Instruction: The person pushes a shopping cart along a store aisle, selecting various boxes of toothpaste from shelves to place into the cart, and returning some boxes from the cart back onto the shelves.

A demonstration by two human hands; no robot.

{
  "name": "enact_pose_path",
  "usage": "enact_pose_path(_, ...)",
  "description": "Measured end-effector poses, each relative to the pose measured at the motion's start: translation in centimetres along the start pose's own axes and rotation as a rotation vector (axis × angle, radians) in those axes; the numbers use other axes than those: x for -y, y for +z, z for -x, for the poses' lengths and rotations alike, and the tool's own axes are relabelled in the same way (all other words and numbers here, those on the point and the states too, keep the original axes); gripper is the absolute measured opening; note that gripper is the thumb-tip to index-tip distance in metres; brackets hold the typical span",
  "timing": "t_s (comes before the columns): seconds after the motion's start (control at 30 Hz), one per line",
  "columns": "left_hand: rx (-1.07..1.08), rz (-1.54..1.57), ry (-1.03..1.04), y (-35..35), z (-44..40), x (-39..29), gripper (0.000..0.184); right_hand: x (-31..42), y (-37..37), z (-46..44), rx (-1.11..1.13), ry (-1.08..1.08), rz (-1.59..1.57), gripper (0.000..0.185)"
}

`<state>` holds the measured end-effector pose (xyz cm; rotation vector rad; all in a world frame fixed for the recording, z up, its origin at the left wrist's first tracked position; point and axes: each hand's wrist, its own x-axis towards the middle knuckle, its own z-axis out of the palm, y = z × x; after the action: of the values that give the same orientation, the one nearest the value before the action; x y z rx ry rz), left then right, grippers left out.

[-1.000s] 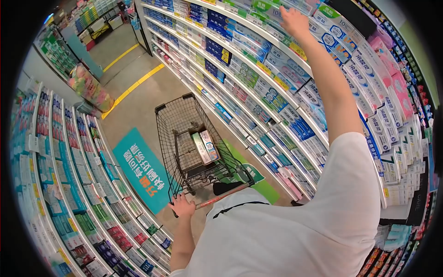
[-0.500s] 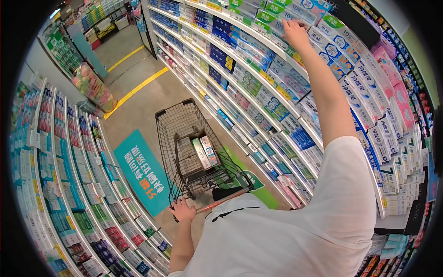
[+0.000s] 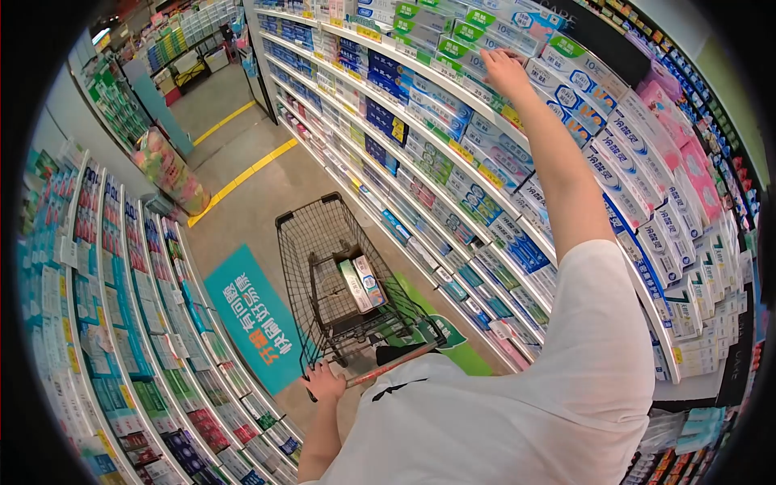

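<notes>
My left hand (image 3: 326, 381) rests over the left end of the shopping cart's handle (image 3: 388, 365), fingers wrapped on it. The wire shopping cart (image 3: 311, 267) stands in front of me, with toothpaste boxes (image 3: 359, 284) upright inside it. My right arm reaches up to the upper shelf on the right. There, my right hand (image 3: 506, 71) is at a row of green-and-white toothpaste boxes (image 3: 471, 55), its fingers apart and slightly bent against them. No box visibly sits in its grasp. White-and-blue toothpaste boxes (image 3: 566, 97) lie just right of the hand.
Long toothpaste shelves (image 3: 436, 166) run along the right side. Shelves (image 3: 121, 323) of packaged goods line the left. Between them the aisle floor carries a teal floor sticker (image 3: 252, 315) and a yellow line (image 3: 242, 182). A colourful bin-like display (image 3: 170, 174) stands at the far left.
My right hand has shifted slightly left and down along the toothpaste boxes. The view has tilted a little, so the cart appears lower. My left hand stays on the handle.
</notes>
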<state>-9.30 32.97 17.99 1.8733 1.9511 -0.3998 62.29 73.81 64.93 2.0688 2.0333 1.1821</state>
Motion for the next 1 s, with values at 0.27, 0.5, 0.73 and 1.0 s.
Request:
enact_pose_path(0.27, -0.034, 0.009, 0.037, 0.3, 1.0, 0.4, 0.082, 5.2, -15.5, 2.7, -0.556, -0.094, -0.514, 0.028)
enact_pose_path(0.5, 0.020, -0.015, 0.033, -0.8, 1.4, -0.4, 0.084, 14.8, -43.5, 19.2, -0.212, -0.753, -1.371, 0.015)
enact_pose_path(0.73, 0.071, -0.037, 0.050, 0.5, 2.1, -0.3, 0.084, 20.4, -49.1, 27.5, -0.791, -0.822, -1.284, 0.025)
enact_pose_path(1.0, 0.029, -0.061, 0.094, 1.3, 5.9, -0.7, 0.096, 19.0, -49.0, 31.3, -0.645, -0.604, -1.025, 0.013)
